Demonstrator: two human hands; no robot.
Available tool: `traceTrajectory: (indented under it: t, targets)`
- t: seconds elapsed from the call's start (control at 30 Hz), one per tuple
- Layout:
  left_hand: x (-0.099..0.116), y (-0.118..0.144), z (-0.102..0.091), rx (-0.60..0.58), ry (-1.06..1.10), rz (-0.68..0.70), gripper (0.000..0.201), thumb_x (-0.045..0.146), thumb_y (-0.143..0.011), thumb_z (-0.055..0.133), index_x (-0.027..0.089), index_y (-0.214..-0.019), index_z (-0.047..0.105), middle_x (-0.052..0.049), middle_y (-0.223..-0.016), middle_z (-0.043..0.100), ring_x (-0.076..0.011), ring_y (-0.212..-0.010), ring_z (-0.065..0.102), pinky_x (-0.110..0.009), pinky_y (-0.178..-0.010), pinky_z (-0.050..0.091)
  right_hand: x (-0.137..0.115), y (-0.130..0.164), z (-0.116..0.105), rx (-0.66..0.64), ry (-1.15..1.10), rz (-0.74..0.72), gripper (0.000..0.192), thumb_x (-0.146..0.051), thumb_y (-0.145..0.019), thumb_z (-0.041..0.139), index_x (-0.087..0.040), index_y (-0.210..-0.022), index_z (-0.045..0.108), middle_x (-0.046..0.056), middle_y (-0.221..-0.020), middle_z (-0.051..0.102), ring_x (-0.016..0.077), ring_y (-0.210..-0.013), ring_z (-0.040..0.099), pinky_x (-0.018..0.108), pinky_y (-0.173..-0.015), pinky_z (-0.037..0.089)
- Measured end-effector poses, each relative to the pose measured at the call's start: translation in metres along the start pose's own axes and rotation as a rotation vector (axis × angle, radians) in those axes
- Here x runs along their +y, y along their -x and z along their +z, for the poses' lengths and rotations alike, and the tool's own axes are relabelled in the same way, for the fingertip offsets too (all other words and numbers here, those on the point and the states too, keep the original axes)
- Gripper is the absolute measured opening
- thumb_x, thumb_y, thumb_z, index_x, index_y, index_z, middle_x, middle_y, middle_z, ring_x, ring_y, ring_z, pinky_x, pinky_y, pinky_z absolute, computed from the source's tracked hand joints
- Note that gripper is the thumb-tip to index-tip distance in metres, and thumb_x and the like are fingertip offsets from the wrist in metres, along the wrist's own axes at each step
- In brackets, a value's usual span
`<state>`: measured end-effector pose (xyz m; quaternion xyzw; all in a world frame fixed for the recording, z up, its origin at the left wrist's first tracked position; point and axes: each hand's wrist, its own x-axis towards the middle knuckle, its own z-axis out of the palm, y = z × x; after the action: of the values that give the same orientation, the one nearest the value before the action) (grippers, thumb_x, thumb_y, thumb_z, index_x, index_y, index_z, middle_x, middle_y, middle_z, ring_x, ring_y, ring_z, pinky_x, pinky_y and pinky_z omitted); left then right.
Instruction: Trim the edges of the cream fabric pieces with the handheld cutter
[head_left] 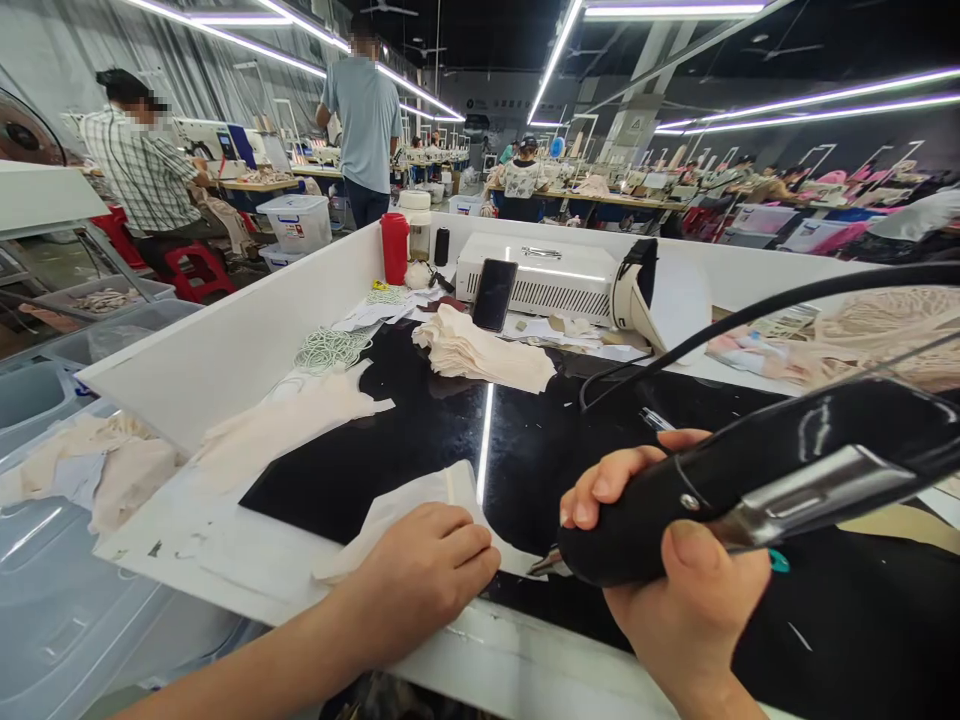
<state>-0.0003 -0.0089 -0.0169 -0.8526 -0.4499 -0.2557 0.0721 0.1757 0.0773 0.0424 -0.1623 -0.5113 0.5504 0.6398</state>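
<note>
**A:** What do the hands hold?

**B:** The right hand (pixel 675 590) grips a black tool (pixel 750 480) at the near edge of the table (pixel 525 670). Its fingers (pixel 600 485) wrap fully around the thick handle, thumb on top. The tool's thin metal tip points left and meets the edge of a pale fabric piece (pixel 420 500). A black cable (pixel 750 315) arcs from the tool toward the far right.

**A:** And the left hand?

**B:** The left hand (pixel 424 575) lies on that fabric piece, palm down, fingers loosely curled and pressing it flat. It grasps nothing. The fabric rests on the glossy black table top, just left of the tool tip, near the front edge.

**A:** What else is on the table?

**B:** A stack of folded cream cloth (pixel 480 355) sits near the middle. Behind it a phone (pixel 493 294) leans against a white machine (pixel 536 275) at the far edge. A red flask (pixel 394 248) stands in the far left corner. A coil of white cord (pixel 330 348) lies along the left side, by a low white wall (pixel 247 330). More pale cloth (pixel 277 425) lies in front of the cord.

**A:** And beyond the table?

**B:** A large workshop with rows of sewing stations under strip lights. One person in a checked shirt (pixel 142 170) sits at the far left. Another in a grey shirt (pixel 367 120) stands with their back turned. Clear plastic bins (pixel 60 600) sit left of the table.
</note>
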Motion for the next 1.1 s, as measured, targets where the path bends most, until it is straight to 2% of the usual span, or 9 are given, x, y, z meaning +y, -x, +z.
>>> traceTrajectory:
  t: [0.2,0.37,0.43,0.53,0.67,0.8,0.9,1.0,1.1]
  targets:
    - [-0.001,0.001,0.002,0.0,-0.008,0.007,0.023,0.009,-0.111,0.045,0.012,-0.11,0.068,-0.006,-0.098,0.075,-0.022,-0.09,0.071,-0.036,-0.081,0.062,0.004,0.002,-0.003,-0.027,0.043,0.002,0.036,-0.04,-0.089,0.082,-0.029,-0.116,0.061,-0.004,-0.078,0.067,0.0159,-0.057,0.065,0.032,-0.055,0.058]
    - [-0.014,0.008,-0.006,0.077,0.037,-0.023,0.02,0.013,-0.112,0.049,0.013,-0.116,0.068,-0.009,-0.114,0.075,-0.0202,-0.11,0.072,-0.033,-0.099,0.061,0.006,-0.007,-0.01,-0.035,0.066,-0.03,0.039,-0.041,-0.088,0.082,-0.028,-0.118,0.06,-0.004,-0.08,0.068,0.0159,-0.058,0.066,0.031,-0.054,0.058]
    - [-0.021,0.011,-0.013,0.07,0.03,-0.056,0.022,0.016,-0.113,0.047,0.014,-0.117,0.068,-0.008,-0.113,0.076,-0.0201,-0.109,0.072,-0.034,-0.1,0.061,0.01,-0.015,-0.016,-0.015,0.081,-0.048,0.04,-0.04,-0.087,0.083,-0.027,-0.118,0.06,-0.004,-0.08,0.069,0.0154,-0.058,0.066,0.031,-0.055,0.058]
    - [-0.026,0.018,-0.02,0.011,0.022,-0.1,0.025,0.018,-0.114,0.044,0.015,-0.114,0.069,-0.008,-0.109,0.076,-0.0208,-0.101,0.073,-0.035,-0.092,0.063,0.02,-0.032,-0.024,0.014,0.098,-0.097,0.037,-0.036,-0.089,0.081,-0.027,-0.117,0.06,-0.005,-0.08,0.069,0.0152,-0.058,0.065,0.031,-0.055,0.058]
    - [-0.016,0.022,-0.022,-0.05,0.061,-0.158,0.026,0.016,-0.112,0.044,0.017,-0.113,0.07,-0.008,-0.108,0.074,-0.0207,-0.096,0.07,-0.032,-0.085,0.062,0.032,-0.051,-0.023,0.015,0.111,-0.13,0.03,-0.033,-0.092,0.078,-0.028,-0.114,0.058,-0.006,-0.08,0.068,0.0144,-0.059,0.064,0.031,-0.056,0.058]
    - [-0.006,0.014,-0.028,-0.179,0.18,-0.302,0.022,0.017,-0.107,0.05,0.022,-0.11,0.071,-0.004,-0.102,0.071,-0.0185,-0.086,0.07,-0.029,-0.077,0.06,0.034,-0.054,-0.014,0.014,0.095,-0.111,0.026,-0.034,-0.093,0.077,-0.028,-0.107,0.057,-0.006,-0.08,0.068,0.0137,-0.059,0.063,0.031,-0.059,0.057]
    - [-0.012,-0.001,-0.038,-0.285,0.194,-0.347,0.02,0.015,-0.106,0.053,0.023,-0.104,0.071,-0.001,-0.093,0.069,-0.0169,-0.079,0.069,-0.028,-0.074,0.059,0.034,-0.048,-0.008,0.007,0.069,-0.095,0.026,-0.036,-0.092,0.077,-0.027,-0.105,0.056,-0.007,-0.081,0.068,0.0134,-0.058,0.064,0.031,-0.059,0.056]
    - [-0.028,-0.021,-0.043,-0.301,0.162,-0.276,0.013,0.014,-0.105,0.061,0.021,-0.114,0.066,-0.004,-0.113,0.071,-0.0208,-0.103,0.071,-0.034,-0.093,0.06,0.034,-0.044,-0.002,-0.004,0.055,-0.077,0.027,-0.035,-0.092,0.077,-0.028,-0.106,0.055,-0.007,-0.079,0.067,0.0134,-0.058,0.063,0.03,-0.058,0.055]
    - [-0.045,-0.041,-0.04,-0.34,0.249,-0.167,0.033,0.017,-0.098,0.076,0.021,-0.126,0.059,-0.008,-0.139,0.066,-0.0245,-0.136,0.06,-0.042,-0.116,0.051,0.034,-0.041,0.004,0.013,0.077,-0.044,0.026,-0.034,-0.089,0.076,-0.027,-0.101,0.054,-0.007,-0.077,0.066,0.0128,-0.056,0.062,0.029,-0.056,0.054]
